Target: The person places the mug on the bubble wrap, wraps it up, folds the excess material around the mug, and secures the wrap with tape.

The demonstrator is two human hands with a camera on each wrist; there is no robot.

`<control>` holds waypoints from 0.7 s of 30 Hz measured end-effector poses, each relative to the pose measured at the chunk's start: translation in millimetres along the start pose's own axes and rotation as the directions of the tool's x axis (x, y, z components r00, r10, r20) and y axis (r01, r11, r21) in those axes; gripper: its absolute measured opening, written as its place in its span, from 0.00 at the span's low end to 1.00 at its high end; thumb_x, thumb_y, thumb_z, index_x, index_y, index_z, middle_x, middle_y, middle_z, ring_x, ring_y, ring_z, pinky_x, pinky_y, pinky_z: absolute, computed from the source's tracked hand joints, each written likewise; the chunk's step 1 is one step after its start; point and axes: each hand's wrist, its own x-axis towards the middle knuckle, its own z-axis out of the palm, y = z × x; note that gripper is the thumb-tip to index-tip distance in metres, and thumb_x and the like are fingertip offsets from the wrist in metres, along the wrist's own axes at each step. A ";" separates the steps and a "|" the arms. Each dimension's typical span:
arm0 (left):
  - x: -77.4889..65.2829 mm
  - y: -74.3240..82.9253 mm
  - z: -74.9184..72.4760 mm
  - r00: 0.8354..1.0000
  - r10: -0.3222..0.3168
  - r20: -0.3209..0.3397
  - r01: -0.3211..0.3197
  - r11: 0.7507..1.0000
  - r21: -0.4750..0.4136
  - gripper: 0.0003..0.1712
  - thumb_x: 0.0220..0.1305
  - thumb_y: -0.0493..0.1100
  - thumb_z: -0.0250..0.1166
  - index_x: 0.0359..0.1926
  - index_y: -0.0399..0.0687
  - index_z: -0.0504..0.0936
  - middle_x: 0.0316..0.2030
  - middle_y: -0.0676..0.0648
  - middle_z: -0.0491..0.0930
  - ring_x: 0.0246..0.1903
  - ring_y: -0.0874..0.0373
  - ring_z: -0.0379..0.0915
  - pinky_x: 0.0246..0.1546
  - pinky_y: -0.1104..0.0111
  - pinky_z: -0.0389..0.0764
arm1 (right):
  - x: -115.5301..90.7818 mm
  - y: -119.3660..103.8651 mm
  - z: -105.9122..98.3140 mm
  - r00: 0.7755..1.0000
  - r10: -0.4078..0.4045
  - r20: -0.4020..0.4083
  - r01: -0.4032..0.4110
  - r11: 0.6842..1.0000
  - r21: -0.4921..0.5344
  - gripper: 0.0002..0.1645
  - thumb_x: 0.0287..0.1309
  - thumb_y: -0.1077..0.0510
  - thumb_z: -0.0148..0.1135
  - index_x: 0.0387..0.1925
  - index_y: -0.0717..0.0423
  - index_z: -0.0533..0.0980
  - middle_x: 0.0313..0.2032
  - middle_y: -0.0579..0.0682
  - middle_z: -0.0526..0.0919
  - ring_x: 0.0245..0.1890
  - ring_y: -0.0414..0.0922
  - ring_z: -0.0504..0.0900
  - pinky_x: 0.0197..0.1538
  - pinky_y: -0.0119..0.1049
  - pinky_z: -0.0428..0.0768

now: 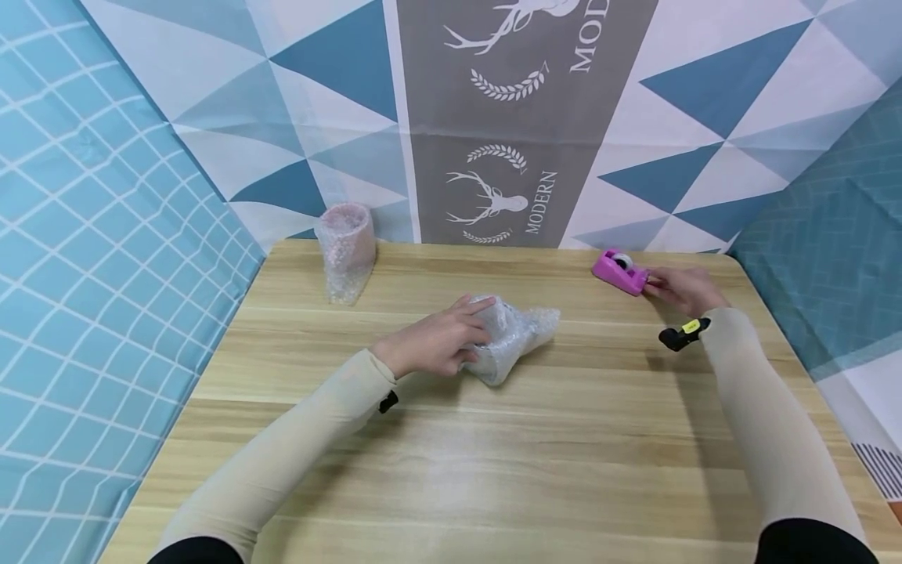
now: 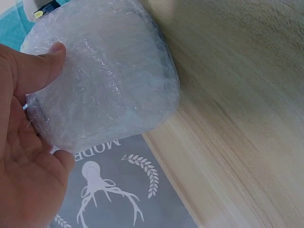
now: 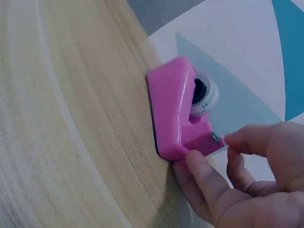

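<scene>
My left hand holds a bubble-wrapped bundle lying on its side in the middle of the table. In the left wrist view its broad rounded end faces the camera, with the thumb pressed on it; the item inside is hidden by the wrap. At the right back, my right hand is at the front of a pink tape dispenser. Thumb and a finger pinch the tape end at the cutter, while other fingers touch the dispenser's base. The tape roll sits in its holder.
A second bubble-wrapped item, pinkish and cylindrical, stands at the back left of the wooden table. A patterned cloth hangs directly behind the table's back edge. Blue cloths flank the sides.
</scene>
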 end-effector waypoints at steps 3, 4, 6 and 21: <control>-0.1 -0.1 0.2 1.000 0.006 -0.002 -0.006 1.000 -0.007 0.14 0.62 0.33 0.69 0.49 0.45 0.86 0.46 0.48 0.86 0.80 0.43 0.49 0.79 0.42 0.49 | -0.5 0.6 0.0 1.000 0.002 -0.001 -0.002 1.000 -0.020 0.19 0.75 0.55 0.54 0.60 0.60 0.71 0.46 0.50 0.78 0.38 0.37 0.88 0.57 0.30 0.83; -0.1 -0.1 0.5 1.000 0.008 -0.004 -0.008 1.000 -0.007 0.14 0.61 0.33 0.69 0.49 0.45 0.86 0.46 0.48 0.86 0.80 0.43 0.50 0.79 0.42 0.50 | -1.2 0.2 -0.1 1.000 0.000 0.001 0.000 1.000 -0.029 0.22 0.75 0.54 0.53 0.63 0.61 0.68 0.47 0.51 0.76 0.39 0.38 0.88 0.57 0.31 0.83; -0.2 -0.4 0.7 1.000 0.012 -0.009 -0.012 1.000 -0.010 0.13 0.61 0.33 0.69 0.48 0.44 0.86 0.45 0.47 0.86 0.80 0.42 0.50 0.79 0.41 0.50 | -2.8 -1.2 -0.9 1.000 -0.003 0.023 0.004 0.998 -0.069 0.24 0.75 0.53 0.52 0.64 0.61 0.65 0.48 0.51 0.76 0.40 0.39 0.88 0.57 0.33 0.84; -1.2 -3.1 4.1 1.000 0.006 -0.012 -0.006 1.000 0.002 0.13 0.62 0.33 0.69 0.48 0.45 0.86 0.44 0.48 0.85 0.80 0.43 0.49 0.79 0.41 0.50 | 3.7 9.1 4.2 0.992 -0.124 0.001 0.104 0.826 -0.555 0.24 0.73 0.54 0.55 0.54 0.74 0.74 0.27 0.46 0.85 0.27 0.38 0.84 0.38 0.31 0.86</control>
